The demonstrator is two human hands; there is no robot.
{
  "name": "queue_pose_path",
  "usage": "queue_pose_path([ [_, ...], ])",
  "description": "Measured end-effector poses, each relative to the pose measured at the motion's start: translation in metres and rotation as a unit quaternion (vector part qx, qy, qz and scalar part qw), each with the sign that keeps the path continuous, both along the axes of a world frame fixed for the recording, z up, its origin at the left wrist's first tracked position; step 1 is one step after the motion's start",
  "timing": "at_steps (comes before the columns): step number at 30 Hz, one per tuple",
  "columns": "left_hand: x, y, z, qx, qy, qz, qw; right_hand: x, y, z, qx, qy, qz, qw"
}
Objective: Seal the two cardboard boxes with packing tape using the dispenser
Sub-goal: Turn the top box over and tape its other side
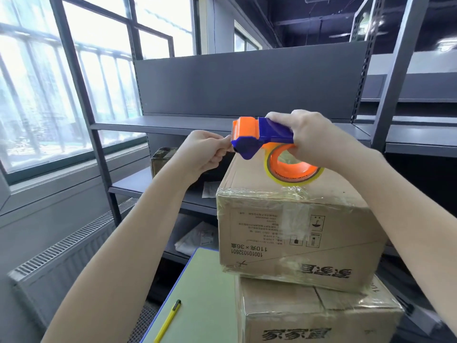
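Two cardboard boxes are stacked on a pale green table (197,288). The upper box (291,231) carries clear tape across its top edge and front face; the lower box (319,315) also shows tape. My right hand (311,137) grips the blue handle of the orange and blue tape dispenser (257,134), held in the air above the upper box, with its roll of clear tape (294,169) hanging just over the box top. My left hand (205,149) pinches at the dispenser's front end, where the tape comes out.
A yellow utility knife (168,320) lies on the table near its front left. Grey metal shelving (247,125) stands right behind the boxes, with a small box (163,159) and plastic bags (195,238) on its shelves. A radiator (64,266) and windows are at the left.
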State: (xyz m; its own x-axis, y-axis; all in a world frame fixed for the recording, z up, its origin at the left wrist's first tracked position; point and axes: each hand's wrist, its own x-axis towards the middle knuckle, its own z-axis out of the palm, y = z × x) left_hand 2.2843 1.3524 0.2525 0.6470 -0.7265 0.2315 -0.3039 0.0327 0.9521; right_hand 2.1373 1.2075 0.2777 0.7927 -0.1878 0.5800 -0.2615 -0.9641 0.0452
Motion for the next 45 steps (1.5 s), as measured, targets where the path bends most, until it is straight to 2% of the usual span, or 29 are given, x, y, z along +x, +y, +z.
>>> queue_pose_path([
  [6,0.014,0.032,-0.002,-0.019,0.044,0.007,0.999,-0.019,0.008,0.011,0.019,0.033,0.009,0.999],
  [14,0.032,0.053,-0.03,0.056,0.073,0.027,0.995,-0.034,0.007,-0.001,0.043,0.102,0.002,0.994],
  [18,0.033,0.06,-0.044,0.09,0.041,0.033,0.995,-0.04,0.001,0.003,0.005,0.133,-0.011,0.991],
  [24,0.032,0.046,-0.055,0.104,0.019,0.06,0.993,-0.041,-0.001,0.002,0.04,0.129,-0.018,0.991],
  [29,0.029,0.037,-0.068,0.155,0.004,0.04,0.987,-0.041,-0.003,0.001,0.051,0.129,-0.026,0.99],
  [33,0.025,0.032,-0.083,0.139,0.045,0.033,0.989,-0.038,-0.007,0.003,0.061,0.14,-0.027,0.988],
  [39,0.027,0.034,-0.092,0.082,0.167,0.008,0.982,-0.035,-0.008,0.004,0.065,0.154,-0.03,0.985],
  [45,0.034,0.036,-0.084,0.073,0.204,-0.012,0.976,-0.035,-0.007,0.005,0.066,0.153,-0.033,0.985],
])
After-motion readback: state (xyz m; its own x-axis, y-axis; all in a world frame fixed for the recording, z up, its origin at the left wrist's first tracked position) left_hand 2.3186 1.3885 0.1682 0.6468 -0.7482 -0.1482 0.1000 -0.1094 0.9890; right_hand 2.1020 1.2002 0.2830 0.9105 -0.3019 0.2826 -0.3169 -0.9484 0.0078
